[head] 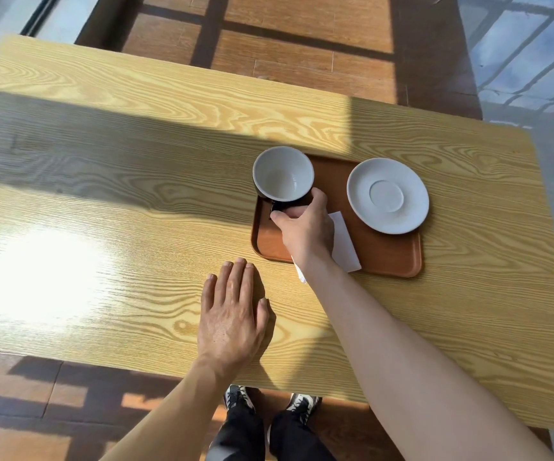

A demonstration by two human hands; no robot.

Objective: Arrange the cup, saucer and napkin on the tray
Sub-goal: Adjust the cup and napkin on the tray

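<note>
A brown tray (388, 257) lies on the wooden table, right of centre. An empty cup (282, 174), white inside and dark outside, is at the tray's far left corner. My right hand (303, 224) is shut on the cup's handle and near side. A white saucer (387, 195) rests on the tray's right part, its edge over the far right rim. A folded white napkin (343, 242) lies on the tray between them, partly hidden under my right wrist, one end poking over the near rim. My left hand (232, 311) lies flat and open on the table, left of the tray.
The wooden table (119, 194) stretches far to the left, with a bright sun patch near the left front. Its near edge runs just behind my left wrist. Below it are a brown floor and my shoes.
</note>
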